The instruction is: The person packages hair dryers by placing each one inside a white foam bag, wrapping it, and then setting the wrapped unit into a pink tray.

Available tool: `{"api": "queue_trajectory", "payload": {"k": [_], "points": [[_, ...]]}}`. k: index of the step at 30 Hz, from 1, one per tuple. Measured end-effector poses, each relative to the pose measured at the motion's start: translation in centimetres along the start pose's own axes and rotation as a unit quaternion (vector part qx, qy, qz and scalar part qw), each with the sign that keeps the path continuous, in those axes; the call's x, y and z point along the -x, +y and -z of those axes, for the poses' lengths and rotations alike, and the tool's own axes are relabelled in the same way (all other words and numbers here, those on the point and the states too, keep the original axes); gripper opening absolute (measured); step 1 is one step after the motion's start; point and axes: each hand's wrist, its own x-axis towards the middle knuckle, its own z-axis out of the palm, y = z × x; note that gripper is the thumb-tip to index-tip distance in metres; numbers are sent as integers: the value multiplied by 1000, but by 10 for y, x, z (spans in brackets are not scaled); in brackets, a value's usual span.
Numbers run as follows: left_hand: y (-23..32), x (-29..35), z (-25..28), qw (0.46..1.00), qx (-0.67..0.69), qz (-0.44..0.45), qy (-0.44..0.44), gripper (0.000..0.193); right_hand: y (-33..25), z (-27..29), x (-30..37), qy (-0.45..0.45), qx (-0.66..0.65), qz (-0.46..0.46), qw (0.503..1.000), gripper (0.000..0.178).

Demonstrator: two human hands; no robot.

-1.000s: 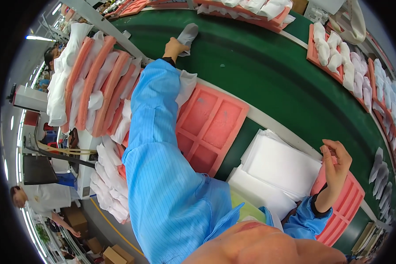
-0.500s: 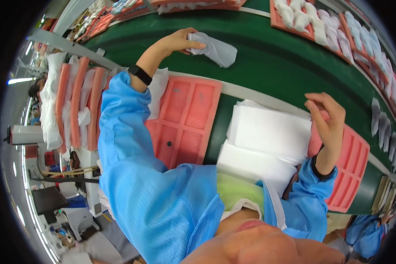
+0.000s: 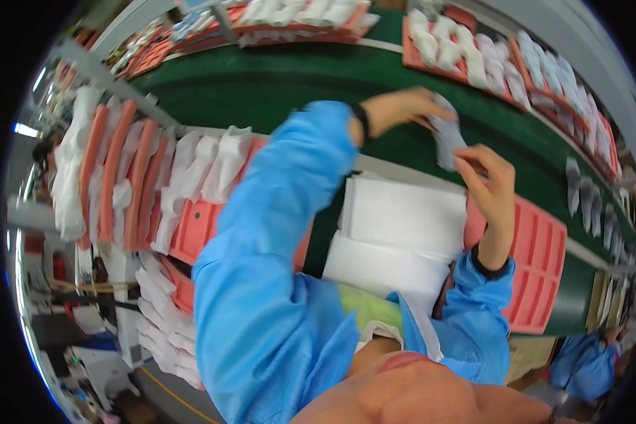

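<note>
My left hand (image 3: pixel 408 107) reaches across to the right over the green surface, its fingers closed on the upper end of a pale grey wrapped bundle (image 3: pixel 446 138). The bundle is long and soft-looking, and it hangs at a slant. My right hand (image 3: pixel 495 178) is at its lower right edge, thumb and forefinger brought together against it. What the wrapping covers is hidden. Just below lie two overlapping stacks of white sheets (image 3: pixel 406 215); my left sleeve hides part of the pink tray (image 3: pixel 192 230) to their left.
White wrapped bundles (image 3: pixel 222 166) lie on the left tray. Another pink compartment tray (image 3: pixel 533 265) is by my right forearm. Filled trays (image 3: pixel 466 67) line the far side of the green surface (image 3: pixel 275 81). Stacked pink trays (image 3: pixel 113 177) stand at left; grey bundles (image 3: pixel 586 201) lie at right.
My left hand has carried the grey bundle rightward to my right hand and turned it more upright. My right hand now meets its lower edge. The whole view has shifted slightly.
</note>
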Motion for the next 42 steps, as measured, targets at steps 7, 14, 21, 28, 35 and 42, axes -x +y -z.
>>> {"api": "queue_trajectory", "payload": {"k": [7,14,21,28,35,42], "points": [[29,-25,-68,939,-220,-95,245,50,-6,5,3,7,14,-29,999,10],[96,179,-68,854,136,-481,146,50,11,-8,-3,-26,9,-71,997,11],[107,241,-73,671,197,-714,-26,78,62,-45,-4,-75,-33,-131,988,10],[96,246,-55,680,107,-721,-82,52,85,-63,-2,-210,28,-216,953,8],[98,233,-49,694,121,-696,-139,59,89,-68,2,-213,19,-192,958,7],[111,242,-39,723,58,-660,-192,49,88,-71,-5,-221,28,-172,960,9]]}}
